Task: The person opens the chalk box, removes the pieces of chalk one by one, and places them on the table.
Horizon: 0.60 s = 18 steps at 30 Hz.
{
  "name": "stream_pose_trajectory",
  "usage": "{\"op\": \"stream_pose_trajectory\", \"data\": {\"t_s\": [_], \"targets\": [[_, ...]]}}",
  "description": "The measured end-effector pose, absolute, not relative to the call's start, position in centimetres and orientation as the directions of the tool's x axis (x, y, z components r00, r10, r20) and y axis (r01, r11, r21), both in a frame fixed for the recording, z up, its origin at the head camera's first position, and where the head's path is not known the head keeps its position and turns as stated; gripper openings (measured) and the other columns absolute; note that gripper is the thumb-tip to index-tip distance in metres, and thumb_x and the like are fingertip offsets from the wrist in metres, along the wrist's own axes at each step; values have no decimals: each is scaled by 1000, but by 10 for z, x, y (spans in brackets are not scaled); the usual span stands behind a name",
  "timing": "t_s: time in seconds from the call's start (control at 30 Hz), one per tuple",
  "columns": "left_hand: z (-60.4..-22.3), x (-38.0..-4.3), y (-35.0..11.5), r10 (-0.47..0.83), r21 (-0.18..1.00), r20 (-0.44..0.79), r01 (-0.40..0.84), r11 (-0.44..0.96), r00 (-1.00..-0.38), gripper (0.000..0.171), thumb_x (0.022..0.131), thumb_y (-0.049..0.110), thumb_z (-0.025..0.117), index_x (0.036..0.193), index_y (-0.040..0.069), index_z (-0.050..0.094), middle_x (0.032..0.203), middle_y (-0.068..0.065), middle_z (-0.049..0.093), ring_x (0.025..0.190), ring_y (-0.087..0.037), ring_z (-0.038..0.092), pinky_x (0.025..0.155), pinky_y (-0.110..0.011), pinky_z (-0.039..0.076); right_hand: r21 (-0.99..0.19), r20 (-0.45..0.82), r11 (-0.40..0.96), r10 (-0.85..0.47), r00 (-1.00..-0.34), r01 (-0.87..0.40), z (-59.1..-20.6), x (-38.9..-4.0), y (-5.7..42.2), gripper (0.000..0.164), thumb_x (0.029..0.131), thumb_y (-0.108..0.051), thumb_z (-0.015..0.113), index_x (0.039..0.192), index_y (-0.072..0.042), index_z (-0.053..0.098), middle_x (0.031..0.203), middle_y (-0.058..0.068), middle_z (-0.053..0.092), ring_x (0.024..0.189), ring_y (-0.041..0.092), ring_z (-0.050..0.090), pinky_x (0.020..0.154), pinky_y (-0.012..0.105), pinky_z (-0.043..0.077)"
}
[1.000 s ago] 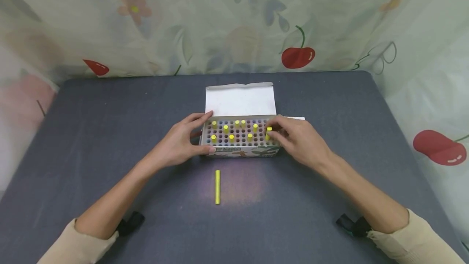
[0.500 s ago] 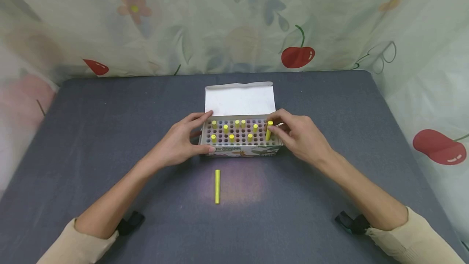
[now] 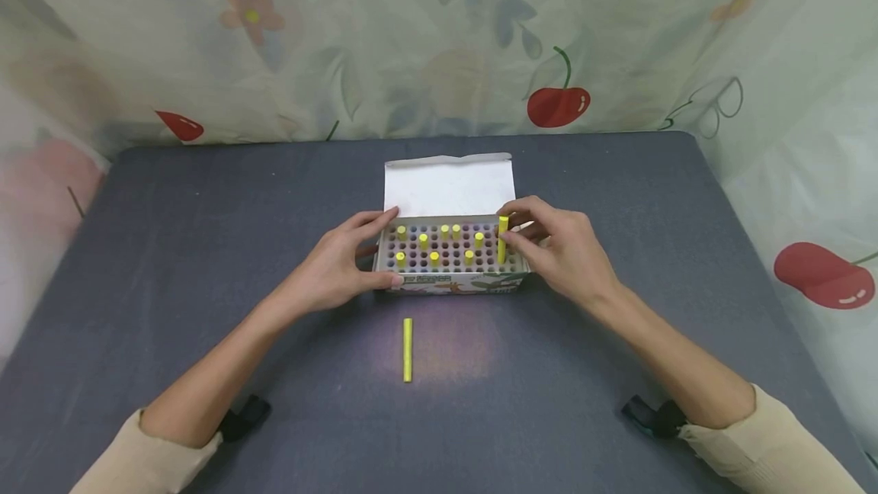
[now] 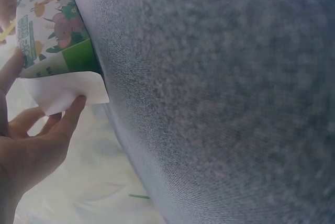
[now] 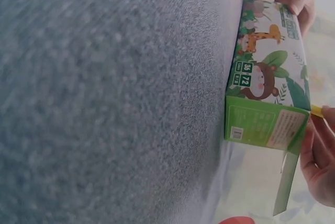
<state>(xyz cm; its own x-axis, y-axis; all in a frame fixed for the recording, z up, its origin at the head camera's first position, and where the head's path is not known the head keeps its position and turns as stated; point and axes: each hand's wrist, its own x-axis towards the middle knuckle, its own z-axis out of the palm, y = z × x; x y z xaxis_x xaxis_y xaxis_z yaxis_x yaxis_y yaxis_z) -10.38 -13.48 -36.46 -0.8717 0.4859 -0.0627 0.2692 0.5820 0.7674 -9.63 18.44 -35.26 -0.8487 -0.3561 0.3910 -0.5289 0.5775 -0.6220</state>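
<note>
An open cardboard box (image 3: pixel 453 283) with animal pictures stands on the table, its top filled by a grid of round holes. Several yellow chalk sticks (image 3: pixel 434 258) poke up from the holes. My left hand (image 3: pixel 332 265) holds the box's left end, thumb on the front edge and index finger at the back corner. In the left wrist view its fingers touch a white side flap (image 4: pixel 60 90). At the right end, my right hand (image 3: pixel 569 254) pinches an upright chalk stick (image 3: pixel 503 241) between thumb and fingers. Whether that stick's lower end is inside a hole, I cannot tell.
One more chalk stick (image 3: pixel 408 351) lies on the dark grey table (image 3: pixel 309 402) in front of the box. The white lid (image 3: pixel 449 187) stands folded up at the back. A patterned curtain (image 3: pixel 425 36) hangs behind the table.
My right hand has moved up and slightly back, drawing its chalk stick higher so more of it shows above the holes. The left hand and box have kept their places.
</note>
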Motion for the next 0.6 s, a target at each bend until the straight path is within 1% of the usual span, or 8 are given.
{"op": "stream_pose_trajectory", "data": {"t_s": [0.07, 0.13, 0.23, 0.37, 0.6], "targets": [[-365, -104, -135, 484, 767, -66, 266, 584, -873, 94, 83, 19, 83, 159, 21, 27, 153, -15, 33, 137, -35, 41, 104, -44, 51, -655, 409, 543, -331, -851, -526, -352, -97, 184, 28, 88, -4, 76, 115, -7, 68, 99, 4, 72, 77, 15, 72, 62, 27, 59], [-365, -104, -135, 483, 766, -68, 264, 586, -873, 94, 83, 19, 83, 159, 22, 27, 153, -14, 33, 138, -35, 41, 104, -43, 51, -711, 408, 489, -299, -863, -506, -352, -97, 183, 29, 89, -3, 74, 117, -5, 68, 102, 5, 71, 76, 18, 72, 61, 23, 58], [-364, -104, -135, 486, 770, -69, 263, 582, -871, 93, 84, 19, 83, 159, 23, 27, 154, -13, 32, 138, -34, 41, 104, -42, 51, -810, 365, 391, -245, -898, -436, -352, -97, 183, 30, 91, -2, 72, 120, -3, 67, 106, 7, 69, 74, 25, 71, 62, 22, 57], [-363, -104, -134, 493, 770, -67, 269, 578, -868, 94, 84, 20, 82, 159, 22, 26, 155, -14, 31, 139, -33, 40, 105, -42, 51, -889, 287, 304, -214, -934, -343, -352, -94, 184, 31, 92, -3, 70, 123, -1, 65, 105, 9, 67, 72, 31, 69, 63, 26, 59], [-364, -103, -135, 486, 762, -71, 267, 590, -871, 94, 84, 20, 83, 159, 22, 26, 155, -15, 31, 139, -34, 39, 105, -43, 50, -941, 181, 239, -240, -954, -239, -349, -87, 178, 32, 92, -3, 70, 123, 0, 64, 105, 12, 65, 73, 34, 68, 63, 37, 62]]}}
